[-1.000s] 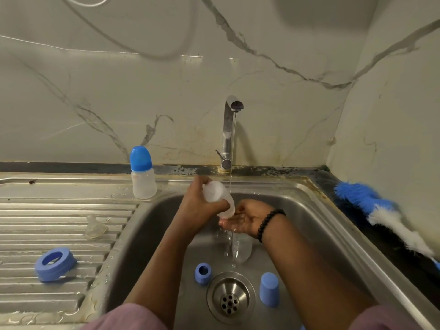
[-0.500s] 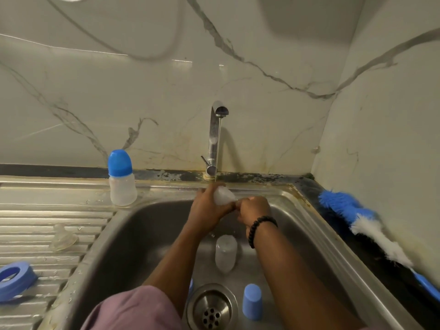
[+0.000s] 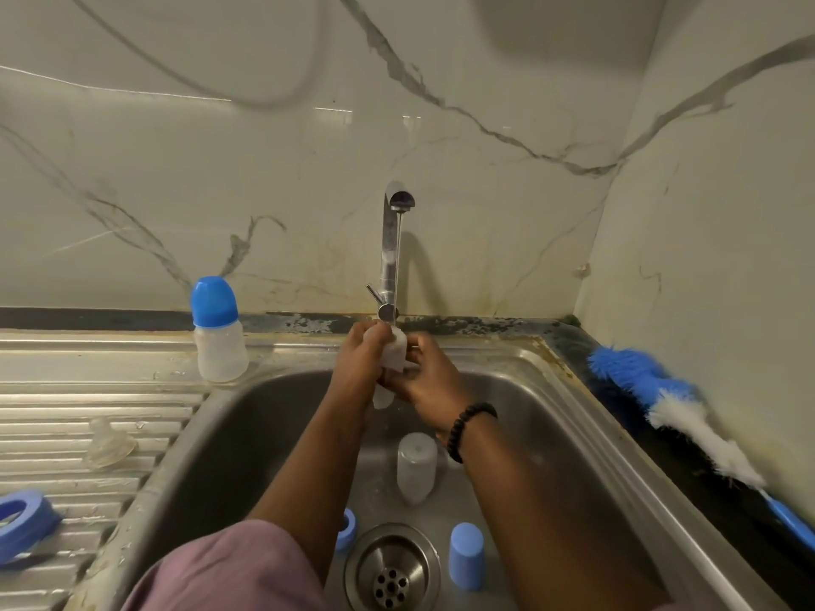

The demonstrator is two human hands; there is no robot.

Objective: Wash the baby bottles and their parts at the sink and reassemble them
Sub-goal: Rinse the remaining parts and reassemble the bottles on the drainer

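My left hand [image 3: 359,368] wraps its curled fingers around a clear bottle body [image 3: 394,352] under the thin stream from the tap [image 3: 390,258], while my right hand [image 3: 425,381] closes on the bottle's lower end from the four o'clock side; exactly how those fingers lie is hard to tell. Both hands hover over the far end of the steel sink [image 3: 507,390], at twelve o'clock from the drain [image 3: 392,566].

Rinsing looks to be midway. One bottle [image 3: 219,332] stands assembled with its blue cap on the rim at ten o'clock. A second clear bottle body [image 3: 416,467] sits in the basin just beyond the drain, with a blue cap [image 3: 466,555] at three o'clock of the drain and a blue ring [image 3: 348,529] partly hidden by my left forearm at nine o'clock. On the drainboard at far left lie a clear teat [image 3: 108,443] and a larger blue collar [image 3: 24,524]. The blue-and-white bottle brush [image 3: 670,407] rests on the counter at right. By my reading, two bottles remain to finish and reassemble.
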